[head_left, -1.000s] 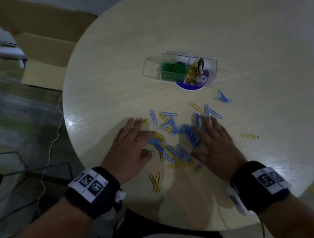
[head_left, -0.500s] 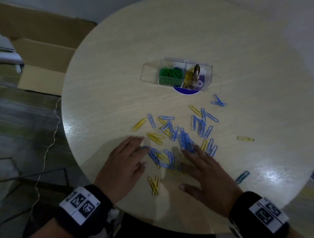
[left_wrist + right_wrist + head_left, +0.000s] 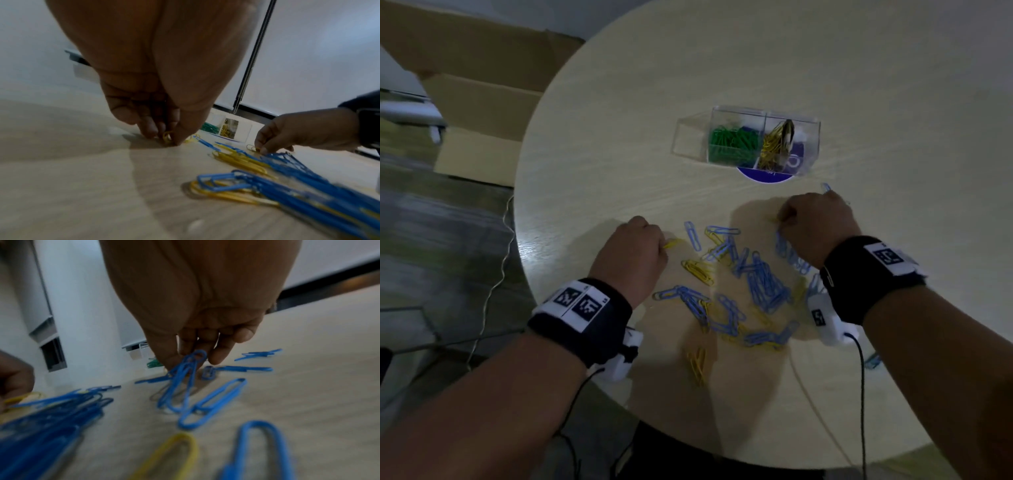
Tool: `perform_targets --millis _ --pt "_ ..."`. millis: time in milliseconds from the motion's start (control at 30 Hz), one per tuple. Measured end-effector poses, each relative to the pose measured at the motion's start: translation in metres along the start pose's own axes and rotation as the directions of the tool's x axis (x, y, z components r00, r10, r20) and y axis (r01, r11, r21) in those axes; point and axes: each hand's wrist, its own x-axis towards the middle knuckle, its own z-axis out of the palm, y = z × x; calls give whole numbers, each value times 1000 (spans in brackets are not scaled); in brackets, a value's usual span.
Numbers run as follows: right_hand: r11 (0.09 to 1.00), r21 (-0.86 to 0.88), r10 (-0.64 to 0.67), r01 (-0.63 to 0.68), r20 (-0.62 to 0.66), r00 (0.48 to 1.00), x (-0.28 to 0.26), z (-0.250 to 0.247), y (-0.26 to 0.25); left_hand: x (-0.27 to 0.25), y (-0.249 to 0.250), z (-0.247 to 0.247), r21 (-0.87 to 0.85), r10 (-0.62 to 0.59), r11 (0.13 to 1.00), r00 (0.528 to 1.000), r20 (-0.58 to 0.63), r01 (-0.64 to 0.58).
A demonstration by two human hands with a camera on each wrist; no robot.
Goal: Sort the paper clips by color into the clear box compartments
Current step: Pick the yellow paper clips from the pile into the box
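A clear box (image 3: 810,126) stands at the table's far middle, with green clips (image 3: 732,140) in its middle compartment and yellow clips (image 3: 777,142) in the right one. Blue and yellow paper clips (image 3: 763,284) lie mixed between my hands. My left hand (image 3: 633,253) is left of the pile, and its fingertips pinch a yellow clip (image 3: 166,138) against the table. My right hand (image 3: 813,226) is at the pile's far right, and its thumb and fingers pinch a few blue clips (image 3: 185,369) that tilt up off the wood. A yellow clip (image 3: 252,147) lies at those fingertips.
The round wooden table (image 3: 619,137) ends close to my body and to the left. Two yellow clips (image 3: 697,363) lie near the front edge, and a blue clip (image 3: 873,361) lies at the right. Cardboard boxes (image 3: 482,102) stand on the floor at the left. A blue round sticker (image 3: 767,176) shows under the box.
Both hands lay flat on the pile and dragged it toward me. They have now moved forward and apart, with fingers curled down onto single clips.
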Motion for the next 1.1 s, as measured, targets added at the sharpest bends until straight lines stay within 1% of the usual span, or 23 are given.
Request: perform_targets --millis 33,67,133,167,200,267,300,333,367,400,467,533,600,667,700,767,833,900,1000,1033,1100 --pt "1000 4 -11 11 -7 1000 0 -1 0 0 2 -2 -2 29 1000 1000 -2 -29" --pt "998 15 -52 53 -46 998 -2 -3 0 -2 4 -5 -15 89 996 996 -20 -89" --pt "971 110 -199 214 -132 971 -14 -8 -8 -10 11 -6 -57 238 969 970 -55 -241" --pt "935 171 -289 312 -146 946 -23 -9 -15 -16 15 -4 -69 298 951 953 -48 -301" --pt "892 205 -381 402 -136 915 -33 -9 -24 -22 17 -1 -69 333 940 943 -25 -334" --pt "829 182 -525 529 -73 848 -50 -1 -40 -32 19 7 -41 348 937 937 13 -347" --pt "814 139 -566 564 -25 824 -56 6 -43 -35 18 10 -29 346 938 938 18 -345" --pt "811 94 -582 578 20 813 -61 11 -42 -37 16 11 -24 340 940 940 13 -340" --pt "813 71 -581 577 58 812 -66 15 -39 -38 14 11 -27 329 944 944 -1 -329" --pt "827 84 -562 556 92 822 -71 16 -33 -40 13 10 -28 314 949 949 -20 -314" --pt "846 124 -530 519 78 844 -82 17 -18 -40 10 9 -27 280 959 959 -51 -282" --pt "866 168 -478 471 2 878 -89 16 -5 -39 9 8 -22 261 964 962 -73 -264" --pt "874 271 -395 404 -89 914 -89 17 6 -36 11 6 -30 275 960 956 -102 -279" --pt "870 328 -328 367 -169 930 -88 17 13 -33 12 4 -28 320 945 940 -115 -325" --pt "870 323 -318 372 -208 925 -86 17 14 -31 12 4 -16 344 937 933 -108 -348" --pt "866 276 -357 418 -245 901 -82 16 12 -27 7 6 6 368 929 927 -68 -369" --pt "859 235 -410 455 -215 886 -77 16 6 -24 3 8 14 363 932 932 -4 -363" --pt "874 182 -424 451 -170 890 -69 17 3 -22 2 6 32 339 940 940 42 -340" --pt "916 130 -362 381 -147 921 -59 16 6 -18 7 1 -6 247 969 965 90 -248" --pt "930 114 -329 349 -163 930 -57 13 7 -16 9 -1 -17 217 976 968 124 -217" --pt "957 112 -240 268 -213 947 -60 7 5 -9 14 -5 -16 191 981 960 205 -192"
